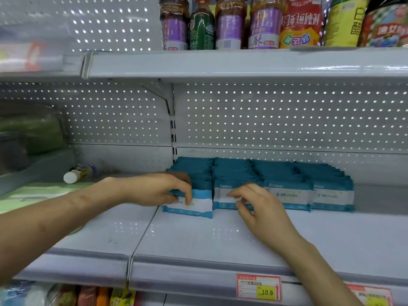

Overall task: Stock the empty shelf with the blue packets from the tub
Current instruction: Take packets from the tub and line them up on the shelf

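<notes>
Here the blue packets [284, 184] stand upright in four rows on the grey shelf [198, 237], pushed back towards the perforated rear panel [287, 115], each row running front to back and the rows touching side by side. The left hand [159, 188] reaches in from the left, its grip clamped on the front packet [189, 206] of the leftmost row: thumb low on the white label, fingers curled over the top edge. That packet sits a little forward of its neighbours and leans slightly. The right hand [258, 208] comes up from below, its fingers loosely apart, with the fingertips [234, 194] touching the face of the front packet in the second row; it closes on nothing.

To the left, on the neighbouring shelf section, a small bottle [77, 173] with a white cap lies on its side. A red and yellow price tag [259, 288] reading 10.9 hangs on the shelf's front edge. Sauce bottles [220, 25] line the shelf above.
</notes>
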`<action>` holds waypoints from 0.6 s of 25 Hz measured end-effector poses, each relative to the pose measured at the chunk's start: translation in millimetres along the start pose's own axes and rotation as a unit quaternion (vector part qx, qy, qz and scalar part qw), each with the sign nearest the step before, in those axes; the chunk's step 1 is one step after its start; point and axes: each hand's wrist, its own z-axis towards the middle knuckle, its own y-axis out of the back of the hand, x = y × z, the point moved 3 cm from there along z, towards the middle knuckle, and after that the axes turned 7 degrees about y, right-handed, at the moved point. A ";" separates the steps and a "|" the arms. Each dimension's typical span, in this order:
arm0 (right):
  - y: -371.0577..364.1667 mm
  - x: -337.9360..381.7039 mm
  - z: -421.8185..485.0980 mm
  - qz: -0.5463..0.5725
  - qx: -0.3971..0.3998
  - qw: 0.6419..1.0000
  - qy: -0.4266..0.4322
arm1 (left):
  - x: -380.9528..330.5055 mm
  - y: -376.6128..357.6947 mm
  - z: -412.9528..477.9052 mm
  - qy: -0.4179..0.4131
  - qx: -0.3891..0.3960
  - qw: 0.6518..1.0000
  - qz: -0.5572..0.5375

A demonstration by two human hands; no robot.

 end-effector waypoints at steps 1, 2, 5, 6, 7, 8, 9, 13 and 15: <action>0.4 0.1 -0.4 0.003 -0.001 1.000 0.001 | -3.1 -0.3 1.2 0.000 0.004 1.000 0.000; 1.0 0.0 -0.8 0.005 -0.002 1.000 0.002 | -6.1 -0.8 3.1 0.000 0.008 1.000 -0.001; 7.5 -1.7 -1.9 0.005 -0.011 1.000 -0.004 | -17.5 0.1 9.9 -0.004 0.013 1.000 -0.010; 11.1 -2.8 -1.8 0.003 -0.012 1.000 -0.009 | -22.2 1.6 12.7 -0.005 0.014 1.000 -0.016; 15.9 -4.2 -2.4 -0.001 -0.011 1.000 -0.012 | -27.1 3.2 16.4 -0.004 0.015 1.000 -0.021; 21.3 -6.5 -3.6 -0.006 -0.010 1.000 -0.014 | -32.0 4.9 21.1 -0.005 0.013 0.999 -0.030; 27.9 -9.6 -6.0 -0.012 -0.012 1.000 -0.015 | -38.2 8.3 25.8 -0.010 0.009 0.999 -0.035; 61.3 -36.2 -22.4 -0.027 -0.031 0.998 -0.053 | -70.0 25.8 55.9 -0.041 -0.002 0.999 -0.025; 77.8 -54.2 -32.8 -0.039 -0.048 0.995 -0.083 | -90.4 35.1 73.0 -0.047 -0.006 0.999 -0.024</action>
